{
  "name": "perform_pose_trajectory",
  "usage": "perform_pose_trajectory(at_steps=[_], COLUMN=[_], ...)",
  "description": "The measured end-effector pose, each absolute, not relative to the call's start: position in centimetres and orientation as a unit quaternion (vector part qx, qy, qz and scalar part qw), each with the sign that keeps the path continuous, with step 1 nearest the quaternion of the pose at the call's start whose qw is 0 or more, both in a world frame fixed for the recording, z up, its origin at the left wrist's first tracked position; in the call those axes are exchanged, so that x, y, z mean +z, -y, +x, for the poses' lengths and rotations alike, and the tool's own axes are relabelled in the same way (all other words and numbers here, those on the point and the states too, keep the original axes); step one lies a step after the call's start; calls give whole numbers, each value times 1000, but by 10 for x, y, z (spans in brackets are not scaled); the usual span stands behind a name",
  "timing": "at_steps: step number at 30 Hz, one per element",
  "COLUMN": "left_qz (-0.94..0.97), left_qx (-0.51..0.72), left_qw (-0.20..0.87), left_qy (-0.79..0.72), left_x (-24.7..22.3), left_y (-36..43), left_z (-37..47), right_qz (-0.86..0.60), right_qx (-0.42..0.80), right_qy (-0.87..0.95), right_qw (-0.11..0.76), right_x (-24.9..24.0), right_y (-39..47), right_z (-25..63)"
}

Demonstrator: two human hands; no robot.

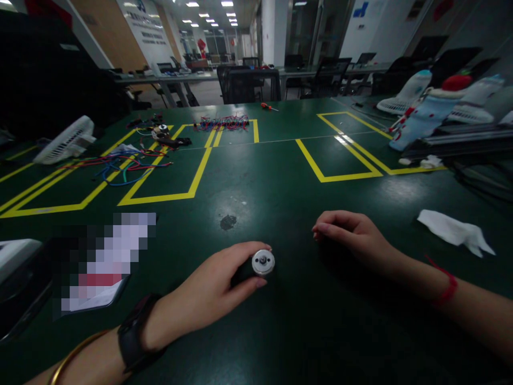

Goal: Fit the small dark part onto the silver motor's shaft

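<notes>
Between the thumb and fingers of my left hand (224, 278) is a small motor (263, 262), a round silver can whose end face shows a central shaft and two dark holes. It points upward, low over or on the dark green table (256, 342). To the right, my right hand (348, 230) hovers apart from the motor. Its fingers curl in and the thumb presses against them; whatever the pinch holds, if anything, is too small or hidden to make out.
A phone (108, 267) with a blurred screen lies left of my left hand. Beyond it are loose coloured wires (128, 166) and a small white fan (66, 141). A crumpled tissue (455, 230) lies at right, a screwdriver (268, 107) at the far edge. Yellow tape (352, 176) marks the table.
</notes>
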State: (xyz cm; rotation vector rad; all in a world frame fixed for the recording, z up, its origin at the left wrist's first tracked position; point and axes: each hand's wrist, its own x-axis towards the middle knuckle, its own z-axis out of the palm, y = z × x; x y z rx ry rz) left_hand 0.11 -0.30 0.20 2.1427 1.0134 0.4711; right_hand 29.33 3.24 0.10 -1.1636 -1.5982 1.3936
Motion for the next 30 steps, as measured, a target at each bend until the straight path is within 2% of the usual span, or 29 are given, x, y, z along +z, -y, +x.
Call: perform_pose_trajectory(at_steps=[6,12,20,25,26,30], left_qz=[828,828,827,826,826,832], left_qx=[181,181,193,202,202,211], left_qw=[357,358,357,359,359,345], left_qy=[-393,-393,-388,-385,-384,-379], left_x=[1,1,-2,-2,-1,-2], left_y=[3,1,1,0,0,1], left_z=[1,1,2,3,3,3], right_qz=[-460,-446,-374,-347,-338,-311], right_qx=[567,546,305,242,248,266], right_qy=[567,606,846,898,899,883], right_qw=[380,368,226,125,127,227], right_x=[-2,-1,-1,19,25,41], right_y=[-33,-32,-33,-35,-34,-26], right_z=[295,295,283,269,264,242])
